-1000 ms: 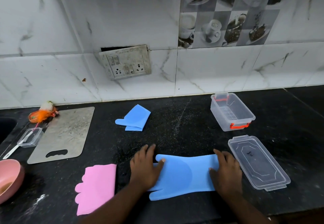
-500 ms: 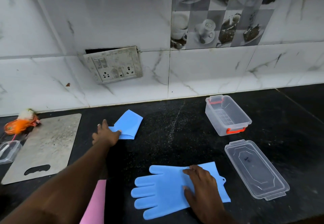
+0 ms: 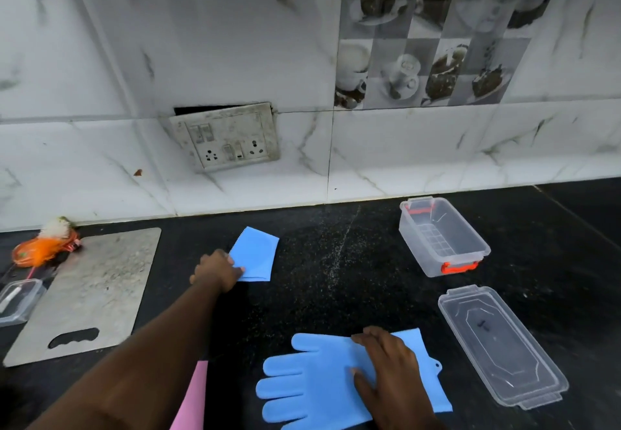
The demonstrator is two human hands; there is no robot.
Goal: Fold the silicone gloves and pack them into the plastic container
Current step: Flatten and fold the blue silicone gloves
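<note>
Closest in, a pink glove [image 3: 195, 396] peeks out at the bottom edge of the black tabletop [image 3: 336, 295]. It waits its turn. Next to it lies a flat blue glove [image 3: 312, 386], spread out and not folded yet. The right hand [image 3: 393, 372] rests on top of it with straight, open fingers [image 3: 373, 335]. I think it presses down so the bendy glove stays smooth and does not slide. Just to the right is the clear lid [image 3: 500, 345], taken off and put aside so the box stays open. Farther back, the left hand [image 3: 218, 270] reaches out to a folded blue glove [image 3: 258, 254]. Its fingers are curled at the glove's near edge and seem to pinch it, maybe to pick it up for packing. To the left lies a grey cutting board [image 3: 90, 291]. Over on the right, near the wall [image 3: 437, 147], sits the plastic container [image 3: 413, 238]. It is open, with no glove inside yet, so all the packing is left to do.
</note>
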